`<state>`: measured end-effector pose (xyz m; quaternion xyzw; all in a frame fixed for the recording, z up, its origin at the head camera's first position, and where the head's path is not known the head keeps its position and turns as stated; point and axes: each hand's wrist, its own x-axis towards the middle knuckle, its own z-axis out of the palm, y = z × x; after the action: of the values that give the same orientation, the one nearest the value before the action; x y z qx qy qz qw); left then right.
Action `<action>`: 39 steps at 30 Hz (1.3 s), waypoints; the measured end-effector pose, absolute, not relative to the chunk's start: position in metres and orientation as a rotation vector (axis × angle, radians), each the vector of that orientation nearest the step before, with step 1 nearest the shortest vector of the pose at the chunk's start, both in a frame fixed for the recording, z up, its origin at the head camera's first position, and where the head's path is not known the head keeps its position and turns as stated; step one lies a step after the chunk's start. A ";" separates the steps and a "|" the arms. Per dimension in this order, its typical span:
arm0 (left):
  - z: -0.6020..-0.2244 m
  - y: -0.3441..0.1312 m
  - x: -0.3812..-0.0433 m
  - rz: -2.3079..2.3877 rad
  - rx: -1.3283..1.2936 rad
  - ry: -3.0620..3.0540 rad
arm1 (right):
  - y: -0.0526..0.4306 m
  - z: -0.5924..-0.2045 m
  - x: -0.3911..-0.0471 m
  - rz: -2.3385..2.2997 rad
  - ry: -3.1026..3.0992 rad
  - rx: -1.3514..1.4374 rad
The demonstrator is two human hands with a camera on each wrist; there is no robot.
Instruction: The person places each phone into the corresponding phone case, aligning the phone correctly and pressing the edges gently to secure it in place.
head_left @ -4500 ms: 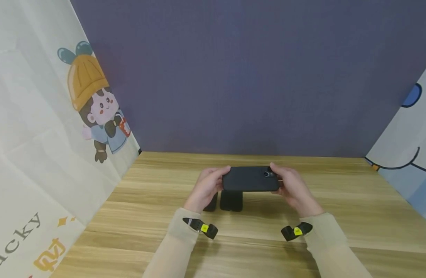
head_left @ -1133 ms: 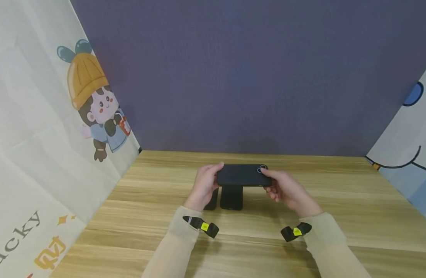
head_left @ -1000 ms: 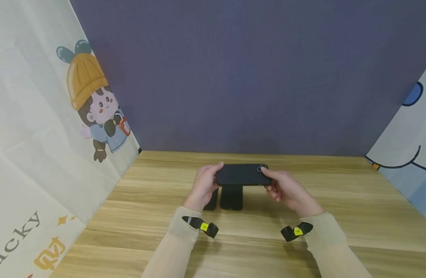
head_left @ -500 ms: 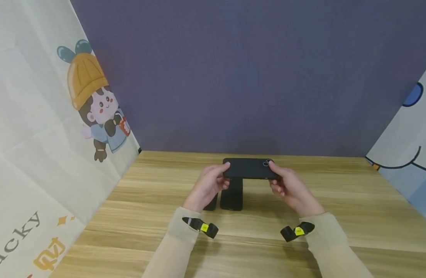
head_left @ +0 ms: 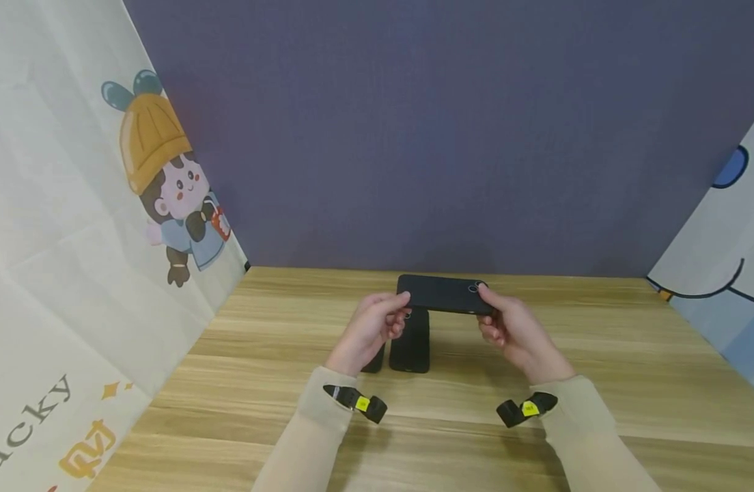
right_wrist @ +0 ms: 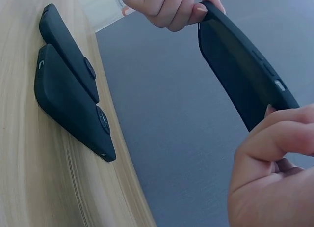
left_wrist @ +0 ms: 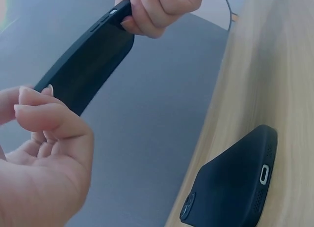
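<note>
Both hands hold a phone in a black case [head_left: 441, 294] sideways above the table, its back with two camera rings facing up in the head view. My left hand [head_left: 373, 324] pinches the left end, thumb on the back and fingers curled beneath. At the opposite end, my right hand [head_left: 515, 331] pinches the corner by the camera rings. The wrist views show the dark front side of the held phone [left_wrist: 93, 60] between the hands. Below it, a second black phone [head_left: 410, 348] lies on the table, back up. A third black phone [right_wrist: 68, 55] lies alongside, partly behind my left hand in the head view.
The wood-grain table [head_left: 598, 383] meets a dark blue-grey panel [head_left: 444, 137] at its far edge. A white printed sheet [head_left: 63, 225] borders the left side and another printed sheet [head_left: 739, 273] the right. Black straps with small devices sit on both wrists.
Over the last second the held phone has moved up and slightly right in the head view, and its right end now tilts lower. More of the phone lying beneath it shows.
</note>
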<state>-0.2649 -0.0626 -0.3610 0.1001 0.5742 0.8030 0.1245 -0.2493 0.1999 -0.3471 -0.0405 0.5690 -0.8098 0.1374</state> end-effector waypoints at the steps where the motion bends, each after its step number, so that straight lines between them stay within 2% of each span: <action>1: -0.361 -0.063 -0.265 2.342 0.304 1.672 | 0.200 -0.347 -0.249 -2.347 1.640 -0.122; 24: -0.367 -0.064 -0.267 2.337 0.300 1.705 | 0.197 -0.346 -0.249 -2.272 1.717 -0.181; 32: -0.366 -0.065 -0.266 2.379 0.241 1.725 | 0.196 -0.343 -0.247 -2.053 1.897 -0.224; 39: -0.366 -0.065 -0.267 2.381 0.250 1.722 | 0.196 -0.345 -0.246 -2.146 1.804 -0.281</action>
<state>-0.2672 -0.0647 -0.3658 0.0843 0.5813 0.8036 0.0960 -0.2463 0.1964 -0.3450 -0.0985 0.6318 -0.7517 0.1614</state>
